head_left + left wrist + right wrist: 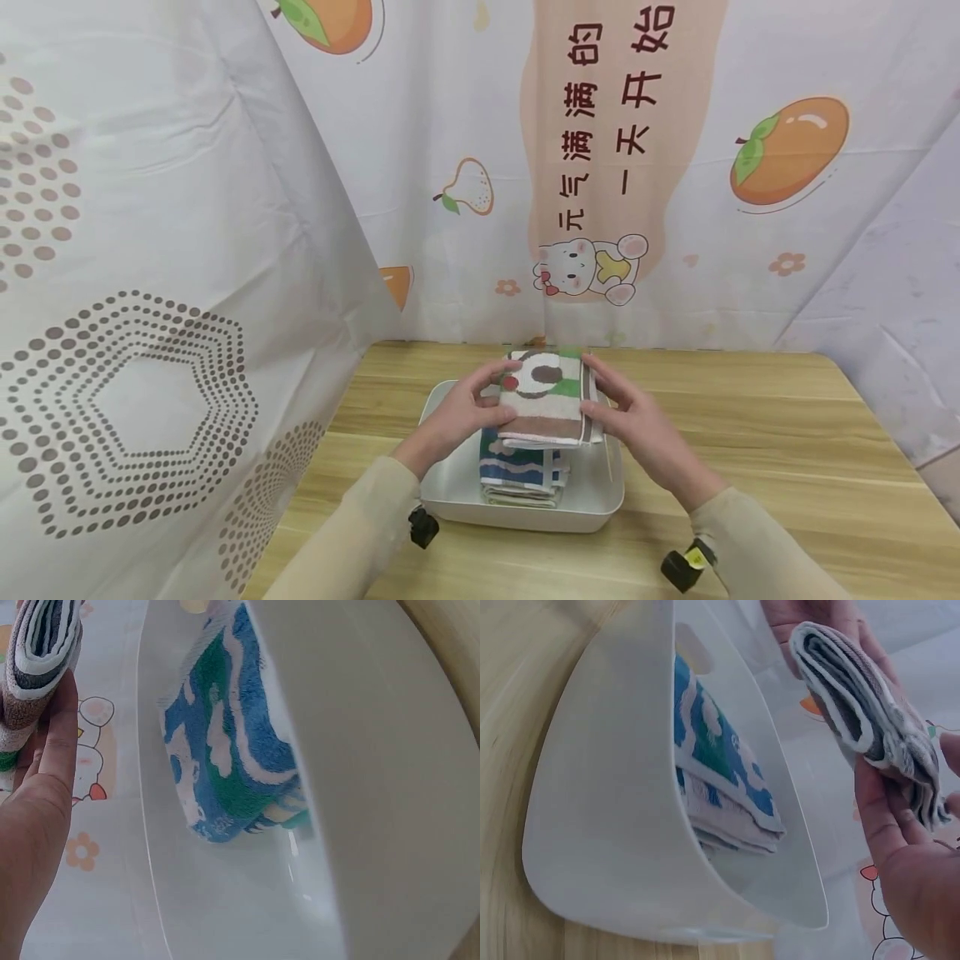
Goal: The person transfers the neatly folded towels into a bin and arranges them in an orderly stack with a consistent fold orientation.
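Both hands hold a folded towel (546, 408) with white, green and brown patterning, one hand at each side. My left hand (467, 410) grips its left edge, and my right hand (633, 417) grips the right edge with fingers and thumb. In the right wrist view the folded layers of this towel (870, 697) show end-on. Below it, inside a white bin (517, 518), lies a folded blue and green towel (517, 467) on top of other folded cloth. The left wrist view shows the blue and green towel (225, 735) against the bin's inner wall.
The bin stands on a wooden table (750, 450). A white curtain (450, 108) printed with fruit and writing hangs behind the table, and a dotted white sheet (165, 400) hangs at the left. The bin wall has a cut-out handle (694, 649).
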Motion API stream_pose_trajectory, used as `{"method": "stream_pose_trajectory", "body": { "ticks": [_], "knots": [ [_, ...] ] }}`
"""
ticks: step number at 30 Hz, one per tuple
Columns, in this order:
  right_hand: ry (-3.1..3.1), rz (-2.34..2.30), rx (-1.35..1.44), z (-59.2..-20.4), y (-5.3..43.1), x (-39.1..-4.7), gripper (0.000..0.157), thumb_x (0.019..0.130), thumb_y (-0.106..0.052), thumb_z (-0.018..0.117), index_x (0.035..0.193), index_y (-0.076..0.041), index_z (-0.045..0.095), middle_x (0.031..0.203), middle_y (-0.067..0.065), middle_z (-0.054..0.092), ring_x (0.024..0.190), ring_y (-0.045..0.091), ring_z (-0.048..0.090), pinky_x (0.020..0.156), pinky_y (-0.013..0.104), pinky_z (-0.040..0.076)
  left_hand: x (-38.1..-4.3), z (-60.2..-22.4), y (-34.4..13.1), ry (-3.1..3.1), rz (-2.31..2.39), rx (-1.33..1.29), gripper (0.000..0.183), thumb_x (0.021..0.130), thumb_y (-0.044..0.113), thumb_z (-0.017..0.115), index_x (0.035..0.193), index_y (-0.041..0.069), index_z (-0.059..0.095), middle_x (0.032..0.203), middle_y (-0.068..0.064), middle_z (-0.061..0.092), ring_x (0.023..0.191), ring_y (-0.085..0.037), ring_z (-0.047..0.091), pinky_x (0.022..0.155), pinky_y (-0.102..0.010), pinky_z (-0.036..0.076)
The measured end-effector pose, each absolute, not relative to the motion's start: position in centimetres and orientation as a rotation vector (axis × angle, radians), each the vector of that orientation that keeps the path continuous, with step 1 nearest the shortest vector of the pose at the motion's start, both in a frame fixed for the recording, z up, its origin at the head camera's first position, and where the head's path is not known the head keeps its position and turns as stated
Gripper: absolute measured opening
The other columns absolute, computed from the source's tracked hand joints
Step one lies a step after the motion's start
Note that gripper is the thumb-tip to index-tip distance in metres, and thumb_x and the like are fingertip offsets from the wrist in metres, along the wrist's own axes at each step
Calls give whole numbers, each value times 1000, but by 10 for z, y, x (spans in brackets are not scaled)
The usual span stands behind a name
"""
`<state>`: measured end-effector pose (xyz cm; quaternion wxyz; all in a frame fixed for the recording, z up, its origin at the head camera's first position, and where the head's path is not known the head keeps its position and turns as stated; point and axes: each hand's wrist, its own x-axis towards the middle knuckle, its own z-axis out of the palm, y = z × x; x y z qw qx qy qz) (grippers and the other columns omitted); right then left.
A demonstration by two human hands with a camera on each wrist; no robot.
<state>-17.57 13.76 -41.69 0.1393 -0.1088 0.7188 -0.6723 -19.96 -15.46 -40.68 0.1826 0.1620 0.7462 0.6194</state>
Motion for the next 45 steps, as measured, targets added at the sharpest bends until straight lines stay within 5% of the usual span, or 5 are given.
{"method": "stream_pose_trajectory", "body": {
  "ticks": [5,15,28,37,45],
  "knots": [
    [1997,-1909,-304,-418,135,-177,72,99,-34,68,161,-33,31,169,16,18,149,35,29,118,54,32,-198,-410,-160,2140,1703,440,64,92,21,78,148,36,51,144,-3,50,127,-29,59,107,-48,49],
    [2113,-1752,-256,-430,126,-181,79,94,-26,76,160,-25,33,163,18,29,120,29,61,101,41,52,-198,-422,-168,2260,1506,398,64,92,22,79,148,32,52,135,-6,56,104,-22,68,88,-36,58],
    [2182,-1651,-301,-445,114,-177,79,92,-22,78,160,-18,36,157,16,39,106,21,66,93,39,51,-194,-433,-173,2305,1363,343,63,92,19,78,148,30,52,136,-8,52,80,-19,70,73,-37,60],
    [2244,-1559,-371,-457,107,-175,79,91,-22,79,158,-11,38,128,15,59,96,20,65,81,34,52,-195,-441,-175,2400,1187,398,65,91,22,79,150,26,51,127,-6,56,69,-17,67,72,-46,60],
    [2481,-1317,-492,-463,100,-176,79,91,-20,79,156,0,38,132,19,62,87,17,65,75,33,55,-197,-446,-177,2534,970,505,67,91,28,79,152,24,51,148,-6,54,128,-26,55,105,-51,48]
  ]
}}
